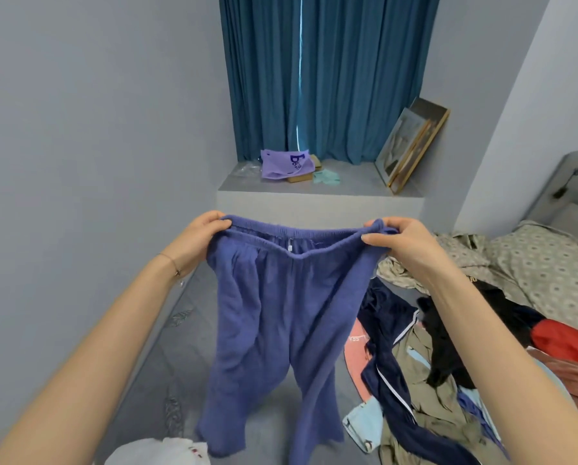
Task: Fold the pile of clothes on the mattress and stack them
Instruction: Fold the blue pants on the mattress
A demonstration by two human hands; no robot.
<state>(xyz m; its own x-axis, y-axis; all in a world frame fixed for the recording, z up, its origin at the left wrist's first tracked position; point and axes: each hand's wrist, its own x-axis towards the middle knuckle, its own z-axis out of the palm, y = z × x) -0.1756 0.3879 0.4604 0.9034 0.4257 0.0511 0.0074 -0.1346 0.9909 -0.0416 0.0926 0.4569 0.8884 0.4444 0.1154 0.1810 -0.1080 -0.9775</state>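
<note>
A pair of blue-violet trousers (274,317) hangs in the air in front of me, held by its elastic waistband. My left hand (198,238) grips the waistband's left end and my right hand (399,241) grips its right end, stretching it wide. Both legs dangle down to the grey mattress (166,370). To the right lies the pile of clothes (425,374): navy trousers with white stripes, olive, black, red, pink and light blue garments, all unfolded. A white garment (160,453) lies at the bottom edge near me.
A grey wall runs along the left. Ahead is a window ledge (358,186) with a purple bag (285,164), small boxes and leaning picture frames (410,146) before teal curtains. A patterned sheet and pillow (535,260) lie at the right, by a grey headboard.
</note>
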